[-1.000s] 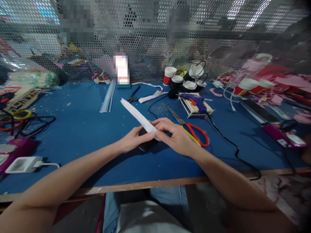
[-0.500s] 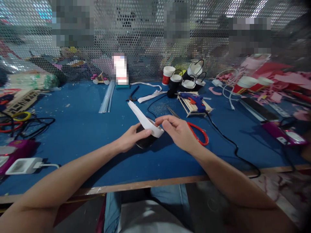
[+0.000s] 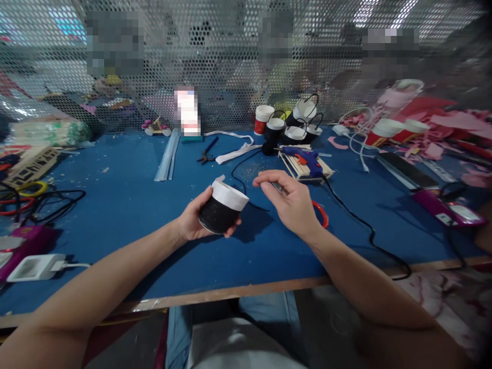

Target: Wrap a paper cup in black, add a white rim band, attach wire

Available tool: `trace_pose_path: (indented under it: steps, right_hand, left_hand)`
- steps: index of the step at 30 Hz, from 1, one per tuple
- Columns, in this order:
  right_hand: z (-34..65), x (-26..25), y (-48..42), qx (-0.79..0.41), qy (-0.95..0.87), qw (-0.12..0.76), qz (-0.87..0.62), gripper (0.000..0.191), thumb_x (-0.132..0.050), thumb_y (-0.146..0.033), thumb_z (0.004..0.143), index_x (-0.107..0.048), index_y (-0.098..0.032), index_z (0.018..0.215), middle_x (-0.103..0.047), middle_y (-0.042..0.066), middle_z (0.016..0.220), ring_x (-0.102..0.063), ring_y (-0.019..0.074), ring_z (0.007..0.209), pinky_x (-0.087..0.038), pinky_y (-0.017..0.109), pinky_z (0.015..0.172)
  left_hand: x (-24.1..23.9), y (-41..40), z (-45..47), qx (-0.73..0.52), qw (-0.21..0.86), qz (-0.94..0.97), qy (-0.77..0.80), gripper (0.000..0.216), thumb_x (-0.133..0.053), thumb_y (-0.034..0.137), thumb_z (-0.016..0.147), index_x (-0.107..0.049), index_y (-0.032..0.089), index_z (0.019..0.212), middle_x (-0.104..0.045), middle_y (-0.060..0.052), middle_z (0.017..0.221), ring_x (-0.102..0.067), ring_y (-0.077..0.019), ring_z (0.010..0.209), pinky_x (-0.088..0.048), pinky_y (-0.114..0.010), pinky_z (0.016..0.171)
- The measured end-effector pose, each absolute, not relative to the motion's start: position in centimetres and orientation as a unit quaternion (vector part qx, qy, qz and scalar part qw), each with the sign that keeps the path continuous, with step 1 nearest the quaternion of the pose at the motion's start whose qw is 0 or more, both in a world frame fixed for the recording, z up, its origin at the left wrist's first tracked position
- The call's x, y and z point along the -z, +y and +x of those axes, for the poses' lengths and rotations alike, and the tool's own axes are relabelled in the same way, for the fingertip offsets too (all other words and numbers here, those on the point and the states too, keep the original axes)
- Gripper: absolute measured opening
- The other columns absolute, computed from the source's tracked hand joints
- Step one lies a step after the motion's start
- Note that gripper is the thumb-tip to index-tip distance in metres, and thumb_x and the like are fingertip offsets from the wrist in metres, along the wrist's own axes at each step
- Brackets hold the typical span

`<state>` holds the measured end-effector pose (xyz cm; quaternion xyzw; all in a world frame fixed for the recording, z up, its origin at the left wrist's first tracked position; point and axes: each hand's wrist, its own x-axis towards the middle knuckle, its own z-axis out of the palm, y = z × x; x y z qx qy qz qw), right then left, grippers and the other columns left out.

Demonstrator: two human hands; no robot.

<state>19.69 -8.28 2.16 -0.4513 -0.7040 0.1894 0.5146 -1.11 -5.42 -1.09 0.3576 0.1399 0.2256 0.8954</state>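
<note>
My left hand [image 3: 194, 218] is wrapped around a cup [image 3: 219, 212] covered in black, tilted and raised over the table. A white strip [image 3: 230, 196] circles the cup's upper part, and its short loose end sticks up at the back of the rim. My right hand [image 3: 288, 202] hovers just right of the cup, apart from it. Its fingers are loosely bent, with a gap between thumb and forefinger and nothing seen held. Beneath this hand lie scissors with red handles [image 3: 322, 214], mostly hidden by it.
A blue glue gun [image 3: 307, 160] rests on a small wooden stick rack, its black cord running right. Several black-wrapped cups [image 3: 274, 128] with loop handles stand behind. Pliers [image 3: 207, 152], a white ribbon [image 3: 234, 154] and clear glue sticks [image 3: 168, 156] lie further back. A perforated metal screen closes the rear.
The long white strip that stretched off the cup now lies around it. My left hand has turned the cup more upright, and my right hand has drawn back from its rim.
</note>
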Motion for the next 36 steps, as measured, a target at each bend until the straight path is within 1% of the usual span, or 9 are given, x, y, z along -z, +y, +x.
trace_pose_path:
  steps: [4, 6, 8, 11, 21, 24, 28, 33, 36]
  right_hand:
    - [19.3, -2.6, -8.7, -0.199, -0.767, 0.467, -0.393, 0.023, -0.05, -0.029, 0.086, -0.056, -0.022, 0.107, -0.063, 0.006, 0.105, -0.055, 0.0189, 0.104, -0.042, 0.039, 0.093]
    - [19.0, -2.7, -8.8, -0.196, -0.804, 0.439, -0.35, 0.017, -0.053, -0.028, 0.084, -0.058, -0.023, 0.1, -0.061, 0.007, 0.108, -0.05, 0.02, 0.111, -0.039, 0.041, 0.097]
    - [18.8, -2.5, -8.7, -0.209, -0.817, 0.417, -0.339, 0.007, -0.052, -0.027, 0.085, -0.057, -0.022, 0.088, -0.063, 0.006, 0.098, -0.051, 0.0197, 0.109, -0.041, 0.041, 0.094]
    - [18.7, -2.2, -8.6, -0.22, -0.819, 0.399, -0.347, 0.011, -0.049, -0.024, 0.087, -0.054, -0.021, 0.077, -0.061, 0.006, 0.087, -0.052, 0.019, 0.105, -0.044, 0.039, 0.089]
    - [18.6, -2.5, -9.1, -0.275, -0.803, 0.381, -0.366, 0.014, -0.05, -0.026, 0.087, -0.053, -0.019, 0.075, -0.059, 0.007, 0.097, -0.053, 0.0163, 0.102, -0.043, 0.034, 0.089]
    - [18.5, -2.4, -9.1, -0.281, -0.802, 0.38, -0.366, 0.01, -0.052, -0.027, 0.085, -0.055, -0.02, 0.079, -0.059, 0.007, 0.099, -0.053, 0.0172, 0.104, -0.043, 0.036, 0.09]
    - [18.4, -2.4, -9.0, -0.288, -0.797, 0.378, -0.372, 0.016, -0.049, -0.025, 0.087, -0.054, -0.019, 0.072, -0.06, 0.007, 0.095, -0.053, 0.0166, 0.102, -0.043, 0.034, 0.089]
    - [18.5, -2.4, -9.0, -0.287, -0.799, 0.368, -0.38, 0.009, -0.053, -0.027, 0.085, -0.057, -0.021, 0.08, -0.06, 0.008, 0.101, -0.053, 0.0175, 0.104, -0.043, 0.036, 0.09]
    - [18.5, -2.4, -9.0, -0.282, -0.799, 0.365, -0.386, 0.012, -0.051, -0.025, 0.086, -0.055, -0.02, 0.075, -0.06, 0.008, 0.099, -0.054, 0.0171, 0.103, -0.043, 0.036, 0.09]
  left_hand:
    - [1.3, -5.5, -0.9, -0.225, 0.883, 0.372, 0.175, 0.069, -0.042, 0.07, 0.071, -0.058, 0.01, 0.1, -0.066, -0.014, 0.079, -0.062, -0.0206, 0.061, -0.044, -0.031, 0.058]
    - [1.5, -5.7, -0.7, -0.219, 0.877, 0.385, 0.189, 0.066, -0.041, 0.07, 0.072, -0.059, 0.012, 0.098, -0.066, -0.013, 0.079, -0.063, -0.0203, 0.06, -0.044, -0.031, 0.057]
    - [1.6, -5.9, -0.5, -0.219, 0.87, 0.393, 0.202, 0.062, -0.042, 0.068, 0.073, -0.059, 0.013, 0.097, -0.067, -0.012, 0.078, -0.063, -0.02, 0.061, -0.045, -0.03, 0.056]
    - [1.6, -6.1, -0.4, -0.226, 0.862, 0.397, 0.218, 0.059, -0.044, 0.067, 0.073, -0.06, 0.014, 0.095, -0.067, -0.01, 0.077, -0.063, -0.0187, 0.061, -0.046, -0.029, 0.056]
    - [1.3, -6.6, 0.0, -0.272, 0.795, 0.475, 0.26, 0.051, -0.054, 0.058, 0.074, -0.058, 0.009, 0.09, -0.063, -0.01, 0.074, -0.061, -0.0165, 0.058, -0.047, -0.026, 0.052]
    - [1.1, -6.8, 0.1, -0.293, 0.776, 0.484, 0.281, 0.054, -0.059, 0.054, 0.072, -0.053, 0.01, 0.103, -0.063, -0.008, 0.074, -0.061, -0.016, 0.058, -0.048, -0.026, 0.053]
    - [1.4, -6.8, 0.0, -0.312, 0.729, 0.525, 0.309, 0.063, -0.061, 0.052, 0.072, -0.046, 0.012, 0.119, -0.064, -0.011, 0.091, -0.062, -0.0166, 0.066, -0.05, -0.03, 0.063]
    - [1.4, -6.3, -0.2, -0.338, 0.6, 0.661, 0.298, 0.06, -0.063, 0.047, 0.072, -0.048, 0.014, 0.12, -0.056, -0.014, 0.118, -0.053, -0.0267, 0.107, -0.042, -0.038, 0.091]
    - [1.1, -6.3, -0.2, -0.337, 0.536, 0.717, 0.293, 0.061, -0.068, 0.04, 0.069, -0.046, 0.013, 0.12, -0.053, -0.012, 0.121, -0.049, -0.0263, 0.112, -0.037, -0.04, 0.098]
